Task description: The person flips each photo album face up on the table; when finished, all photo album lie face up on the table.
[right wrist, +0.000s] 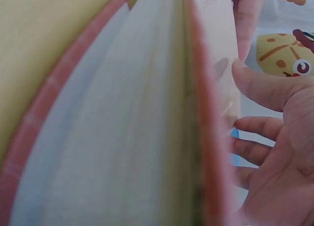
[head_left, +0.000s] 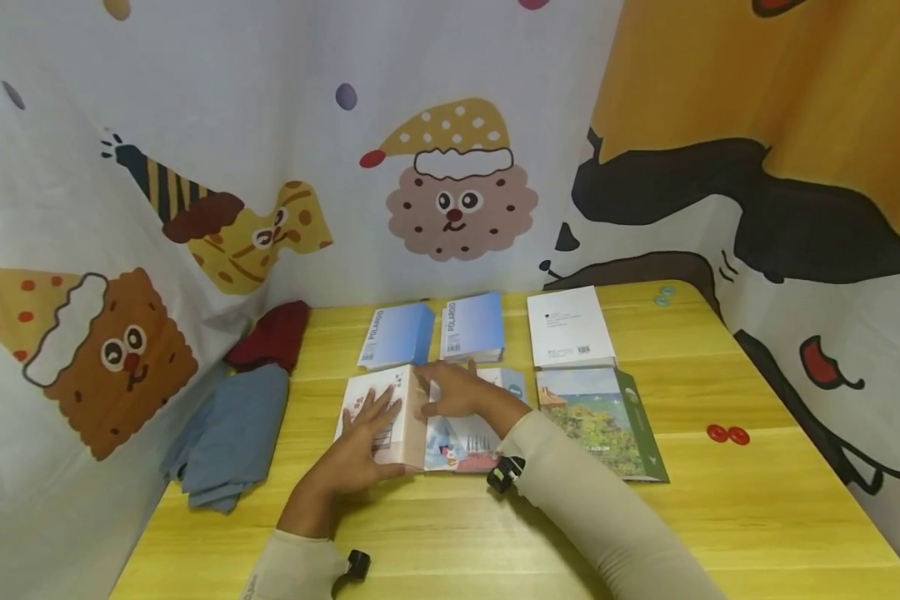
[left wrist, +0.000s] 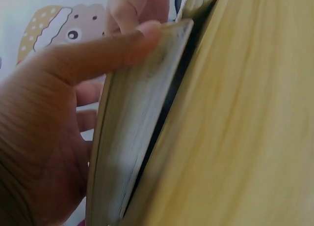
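My left hand (head_left: 357,452) rests on the white cover of a thick album (head_left: 414,429) with a pale pink spine. Its fingers spread over the cover, and the thumb lies along the near end, across the page edges in the left wrist view. From the other side, my right hand (head_left: 457,390) touches the pink spine with thumb and loosely extended fingers. Under the right hand lies a second album (head_left: 461,437) with an illustrated cover, right beside the first; the hand and wrist hide part of it. In the right wrist view its page block (right wrist: 113,137) fills the foreground.
Two blue Polaroid albums (head_left: 395,333) (head_left: 472,327) and a white one (head_left: 570,327) lie behind. A painted-landscape album (head_left: 585,417) with a green spine is at right. Red rings (head_left: 727,434) and light-blue rings (head_left: 663,295) lie further right; grey-blue cloth (head_left: 232,433) and dark red cloth (head_left: 273,336) at left.
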A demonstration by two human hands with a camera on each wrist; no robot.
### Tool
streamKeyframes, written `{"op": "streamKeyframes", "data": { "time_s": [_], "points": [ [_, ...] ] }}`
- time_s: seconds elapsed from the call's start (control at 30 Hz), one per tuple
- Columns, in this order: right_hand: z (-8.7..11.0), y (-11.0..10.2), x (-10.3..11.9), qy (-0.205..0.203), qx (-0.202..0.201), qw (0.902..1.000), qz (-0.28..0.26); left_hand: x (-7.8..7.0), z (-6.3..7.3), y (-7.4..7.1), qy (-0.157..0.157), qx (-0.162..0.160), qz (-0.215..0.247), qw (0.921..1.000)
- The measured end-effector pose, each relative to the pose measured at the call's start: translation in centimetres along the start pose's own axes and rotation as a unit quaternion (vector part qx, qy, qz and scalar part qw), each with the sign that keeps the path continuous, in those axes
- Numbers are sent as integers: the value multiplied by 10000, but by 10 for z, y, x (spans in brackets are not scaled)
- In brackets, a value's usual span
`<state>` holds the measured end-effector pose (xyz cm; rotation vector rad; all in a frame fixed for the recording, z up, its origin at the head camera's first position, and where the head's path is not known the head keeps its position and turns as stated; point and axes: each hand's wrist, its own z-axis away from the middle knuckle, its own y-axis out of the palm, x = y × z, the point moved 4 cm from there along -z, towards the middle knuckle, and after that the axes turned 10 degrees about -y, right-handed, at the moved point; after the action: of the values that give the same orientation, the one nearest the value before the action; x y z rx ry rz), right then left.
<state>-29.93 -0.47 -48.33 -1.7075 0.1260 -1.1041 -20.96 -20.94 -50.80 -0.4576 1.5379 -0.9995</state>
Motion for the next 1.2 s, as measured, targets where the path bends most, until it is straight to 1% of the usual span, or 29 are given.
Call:
{"op": "streamKeyframes", "data": {
  "time_s": [0.17,0.27,0.33,0.4,0.53,0.6,0.7,0.77,0.83,0.87,1.0,1.07,1.1,1.2],
  "points": [
    [1,-1,1,-197,-91,9995,-240,8,3,-8,287,-171,474,9983],
    [0,-1,2,-364,-87,9988,-315,12,4,-14,347,-150,820,9959],
    [1,-1,4,-467,-75,9975,-522,13,6,-16,412,-121,1065,9934],
    [1,-2,5,-545,-89,9952,-805,14,7,-18,545,-110,1346,9893],
    [5,-7,8,-737,-174,9873,-1396,13,9,-21,948,-209,1760,9796],
    [6,-11,11,-881,-277,9833,-1569,12,9,-23,1128,-267,1901,9749],
    [7,-16,16,-1163,-438,9708,-2050,11,9,-24,1311,-232,2161,9673],
    [8,-16,21,-1289,-530,9631,-2303,9,10,-26,1463,-194,2362,9604],
    [9,-16,26,-1370,-645,9558,-2519,9,12,-28,1524,-158,2638,9523],
    [9,-15,29,-1380,-736,9546,-2534,8,13,-29,1553,-144,2796,9474],
    [10,-11,43,-1325,-1132,9553,-2387,7,15,-32,1638,65,3548,9205],
    [8,-6,50,-1234,-1272,9581,-2251,8,16,-33,1673,243,3801,9094],
    [8,-3,52,-1179,-1324,9609,-2126,8,16,-33,1657,327,3895,9054],
    [7,8,58,-990,-1348,9703,-1749,13,17,-35,1597,480,4060,8985]
  ]
}}
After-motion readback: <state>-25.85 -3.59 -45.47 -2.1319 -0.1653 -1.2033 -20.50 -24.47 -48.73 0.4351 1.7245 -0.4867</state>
